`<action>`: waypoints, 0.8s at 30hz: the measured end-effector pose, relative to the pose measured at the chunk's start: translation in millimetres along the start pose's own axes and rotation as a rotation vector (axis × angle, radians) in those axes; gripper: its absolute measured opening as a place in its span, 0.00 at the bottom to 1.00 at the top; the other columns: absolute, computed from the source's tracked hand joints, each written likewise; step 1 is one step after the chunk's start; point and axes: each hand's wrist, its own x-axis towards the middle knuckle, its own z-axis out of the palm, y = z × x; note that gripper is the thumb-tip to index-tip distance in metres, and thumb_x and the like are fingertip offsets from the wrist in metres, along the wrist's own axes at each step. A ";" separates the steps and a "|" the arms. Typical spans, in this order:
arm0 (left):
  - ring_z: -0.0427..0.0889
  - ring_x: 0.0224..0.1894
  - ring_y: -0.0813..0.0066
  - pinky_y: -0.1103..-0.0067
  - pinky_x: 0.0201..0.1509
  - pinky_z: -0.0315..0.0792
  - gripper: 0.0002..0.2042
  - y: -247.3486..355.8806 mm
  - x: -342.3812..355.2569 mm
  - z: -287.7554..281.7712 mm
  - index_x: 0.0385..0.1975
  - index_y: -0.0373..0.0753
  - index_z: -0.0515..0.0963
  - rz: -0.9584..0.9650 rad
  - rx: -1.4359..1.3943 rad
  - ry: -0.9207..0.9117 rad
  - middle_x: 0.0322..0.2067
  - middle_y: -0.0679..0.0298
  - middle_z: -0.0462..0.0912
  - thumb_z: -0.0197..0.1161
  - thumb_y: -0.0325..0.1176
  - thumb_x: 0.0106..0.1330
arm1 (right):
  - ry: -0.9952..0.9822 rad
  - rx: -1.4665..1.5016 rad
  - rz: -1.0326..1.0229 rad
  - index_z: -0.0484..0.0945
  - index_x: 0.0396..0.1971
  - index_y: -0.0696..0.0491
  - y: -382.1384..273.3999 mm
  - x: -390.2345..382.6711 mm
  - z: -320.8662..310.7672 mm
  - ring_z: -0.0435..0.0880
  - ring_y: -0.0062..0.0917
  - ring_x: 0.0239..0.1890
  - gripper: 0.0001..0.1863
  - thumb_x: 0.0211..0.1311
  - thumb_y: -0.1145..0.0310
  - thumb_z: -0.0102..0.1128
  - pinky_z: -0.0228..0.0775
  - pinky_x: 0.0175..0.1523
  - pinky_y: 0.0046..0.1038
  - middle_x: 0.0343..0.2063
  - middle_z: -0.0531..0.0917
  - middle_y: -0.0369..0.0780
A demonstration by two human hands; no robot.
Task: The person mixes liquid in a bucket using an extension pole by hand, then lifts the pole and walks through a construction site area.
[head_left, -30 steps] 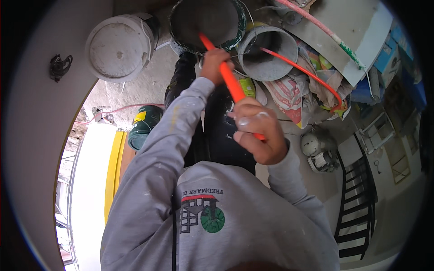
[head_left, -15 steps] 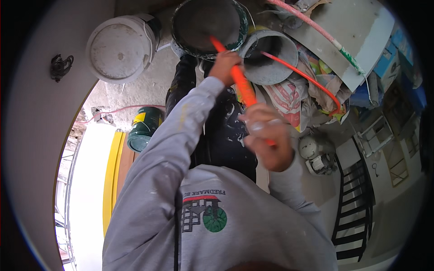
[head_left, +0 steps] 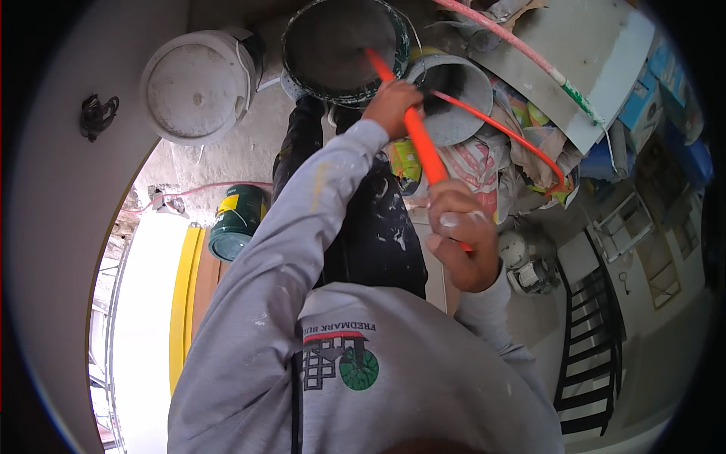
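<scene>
An orange pole (head_left: 427, 151) slants from upper left to lower right, and both hands are wrapped round it. My left hand (head_left: 393, 111) is closed on its upper part, close to the rim of a dark bucket (head_left: 287, 57). Further down, my right hand (head_left: 463, 236) grips the pole near its lower end. The pole's far end reaches into the grey, wet-looking material (head_left: 344, 45) inside the bucket; whatever is on that end is hidden. Just right stands a grey bucket (head_left: 469, 132), with a thin orange-red rod (head_left: 514, 136) leaning out of it.
A whitish bucket (head_left: 198, 87) stands at the left and a green paint bucket (head_left: 236, 216) nearer. Crumpled sacks (head_left: 473, 163) and a pale board (head_left: 582, 60) crowd the right, crossed by a pinkish pole (head_left: 514, 34). Black stairs (head_left: 590, 340) lie lower right; coiled cable (head_left: 98, 116) hangs at left.
Both hands and the orange pole have shifted slightly right. The pole's visible upper end has moved up and right within the bucket. My right hand, blurred before, is now sharper.
</scene>
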 end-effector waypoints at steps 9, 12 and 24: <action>0.77 0.33 0.58 0.64 0.43 0.68 0.05 -18.9 -59.7 -14.9 0.16 0.40 0.74 -0.107 0.101 -0.001 0.21 0.60 0.74 0.61 0.33 0.44 | 0.086 0.141 0.032 0.65 0.16 0.59 3.3 -5.4 42.4 0.72 0.41 0.29 0.10 0.39 0.80 0.60 0.66 0.36 0.37 0.20 0.70 0.45; 0.77 0.33 0.57 0.65 0.45 0.69 0.06 -8.4 -14.0 -1.8 0.18 0.40 0.75 -0.026 0.025 0.041 0.23 0.59 0.76 0.62 0.34 0.45 | 0.058 0.049 0.023 0.65 0.15 0.60 -7.4 12.5 15.1 0.72 0.41 0.28 0.10 0.38 0.79 0.60 0.66 0.35 0.36 0.19 0.69 0.44; 0.77 0.35 0.59 0.66 0.47 0.68 0.06 -8.6 -38.5 -11.2 0.17 0.40 0.76 -0.114 0.052 0.027 0.23 0.59 0.76 0.60 0.35 0.46 | -0.042 0.035 0.088 0.67 0.22 0.56 -5.1 5.6 25.0 0.71 0.36 0.31 0.07 0.40 0.78 0.55 0.71 0.36 0.36 0.18 0.70 0.40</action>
